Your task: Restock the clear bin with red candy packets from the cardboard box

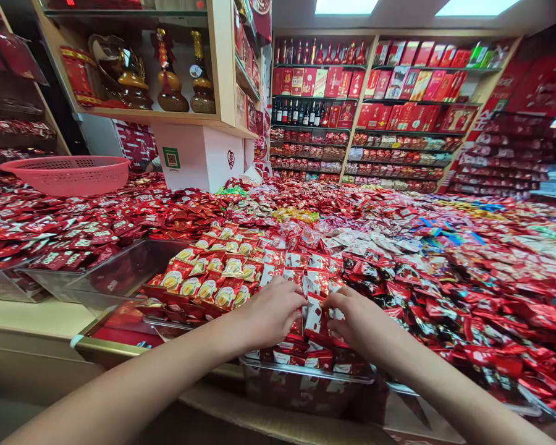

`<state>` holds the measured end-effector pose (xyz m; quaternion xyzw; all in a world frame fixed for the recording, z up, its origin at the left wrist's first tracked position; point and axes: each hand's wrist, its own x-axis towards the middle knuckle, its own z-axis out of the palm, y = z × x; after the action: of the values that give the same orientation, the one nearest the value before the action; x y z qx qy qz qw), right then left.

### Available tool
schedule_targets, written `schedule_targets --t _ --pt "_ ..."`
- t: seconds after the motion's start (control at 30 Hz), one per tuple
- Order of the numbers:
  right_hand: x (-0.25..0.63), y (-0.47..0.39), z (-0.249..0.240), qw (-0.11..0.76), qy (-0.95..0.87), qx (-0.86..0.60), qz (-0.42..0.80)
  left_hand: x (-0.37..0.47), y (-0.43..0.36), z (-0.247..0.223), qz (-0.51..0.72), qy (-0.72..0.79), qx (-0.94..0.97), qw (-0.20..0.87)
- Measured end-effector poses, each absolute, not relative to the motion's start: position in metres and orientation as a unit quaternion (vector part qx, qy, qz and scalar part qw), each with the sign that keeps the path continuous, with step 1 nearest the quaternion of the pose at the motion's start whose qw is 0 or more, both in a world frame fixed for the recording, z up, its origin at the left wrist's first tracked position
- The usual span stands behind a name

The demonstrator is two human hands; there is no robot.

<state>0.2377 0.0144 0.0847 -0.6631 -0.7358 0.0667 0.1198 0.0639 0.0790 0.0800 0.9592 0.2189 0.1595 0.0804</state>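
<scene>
Both of my hands rest on a pile of red-and-white candy packets (306,275) in a clear bin at the counter's front edge. My left hand (273,312) presses its fingers down into the packets. My right hand (354,321) pinches at a red-and-white packet (314,315) between the two hands; I cannot tell whether either hand has a packet lifted. To the left of my left hand lie rows of red packets with a yellow picture (208,278).
A wide counter is covered with heaps of red wrapped sweets (467,272). A pink plastic basket (69,173) sits on the heaps at the far left. A clear bin (115,272) stands left of the packets. Shelves of red boxes and bottles (375,105) line the back wall.
</scene>
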Motion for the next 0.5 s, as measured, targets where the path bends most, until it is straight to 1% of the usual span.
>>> schedule_targets --t 0.2,0.37,0.5 --pt "0.266 0.029 0.109 0.133 -0.704 -0.698 0.003 0.067 0.076 0.087 0.176 0.215 0.959 0.057" --pt "0.287 0.055 0.114 0.058 -0.694 -0.717 -0.041 0.088 0.086 0.092 0.173 0.200 0.964 0.010" --pt "0.284 0.068 0.106 0.032 -0.714 -0.699 -0.017 0.104 0.098 0.091 0.132 0.152 0.979 -0.021"
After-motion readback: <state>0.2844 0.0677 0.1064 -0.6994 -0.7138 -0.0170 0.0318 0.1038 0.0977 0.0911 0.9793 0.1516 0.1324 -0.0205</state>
